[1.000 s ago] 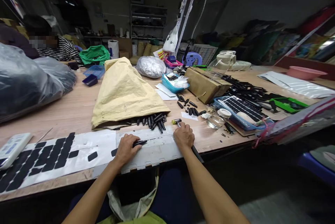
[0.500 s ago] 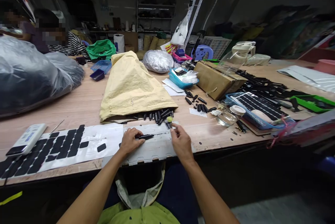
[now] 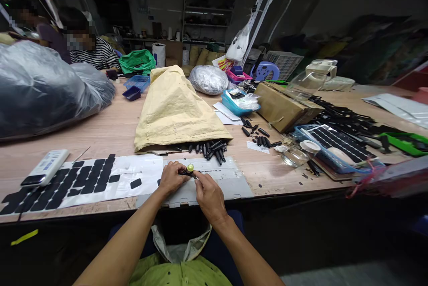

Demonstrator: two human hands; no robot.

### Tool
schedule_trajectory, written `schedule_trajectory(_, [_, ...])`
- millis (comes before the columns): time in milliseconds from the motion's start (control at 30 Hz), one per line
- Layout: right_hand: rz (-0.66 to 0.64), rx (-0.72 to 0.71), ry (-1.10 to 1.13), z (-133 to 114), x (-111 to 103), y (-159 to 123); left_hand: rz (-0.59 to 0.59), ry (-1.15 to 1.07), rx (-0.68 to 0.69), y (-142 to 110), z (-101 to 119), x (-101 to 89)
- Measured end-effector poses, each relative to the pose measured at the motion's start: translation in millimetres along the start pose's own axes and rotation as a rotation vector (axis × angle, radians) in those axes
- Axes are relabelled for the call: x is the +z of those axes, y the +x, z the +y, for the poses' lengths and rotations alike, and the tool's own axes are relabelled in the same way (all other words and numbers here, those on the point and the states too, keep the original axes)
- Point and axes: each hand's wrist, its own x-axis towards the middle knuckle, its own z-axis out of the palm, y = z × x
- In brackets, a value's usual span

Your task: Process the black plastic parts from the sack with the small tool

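Observation:
Over the grey board at the table's front, my left hand is closed on a slim black pen-like piece, mostly hidden by the fingers. Thumb and fingers of my right hand pinch a small tool with a round yellow-green end; its exact kind is unclear. That round end meets the black piece between my hands. Just beyond, a pile of similar black pieces spills from under the mouth of a tan sack.
On the left lie a white sheet with black stickers, a white box-like device and a big plastic bag. Rightward are a cardboard box, a glass jar and a blue tray. A person in stripes sits across the table.
My right hand has moved left with the yellow-green-ended tool, up to my left hand. My left hand has stayed closed on the black piece. The camera view has shifted slightly.

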Motion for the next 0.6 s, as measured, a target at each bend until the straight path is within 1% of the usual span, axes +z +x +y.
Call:
schedule_trajectory(167, [0.069, 0.02, 0.067, 1.5, -6.6, 2.4, -0.011, -0.01, -0.001, 0.2, 0.6, -0.6])
schedule_trajectory(233, [0.06, 0.034, 0.073, 3.0, -6.9, 1.7, -0.008, -0.002, -0.005, 0.3, 1.1, -1.0])
schedule_trajectory(333, [0.011, 0.068, 0.094, 7.6, -6.0, 0.3, -0.005, 0.003, -0.009, -0.1, 2.1, -1.4])
schedule_trajectory(367, [0.012, 0.077, 0.113, 10.1, -7.1, 0.9, -0.006, 0.004, -0.004, -0.3, 2.2, -1.5])
schedule_trajectory(433, [0.057, 0.103, 0.144, 17.7, -13.3, 5.3, -0.01, 0.008, 0.007, -0.6, 1.7, -1.5])
schedule_trajectory(500, [0.125, 0.165, 0.115, 30.0, -25.2, 13.8, -0.02, 0.016, 0.02, -0.8, 0.6, -1.4])
schedule_trajectory(600, [0.181, 0.352, -0.076, 57.3, -47.7, 29.2, -0.033, 0.022, 0.035, -0.6, -1.4, -1.2])
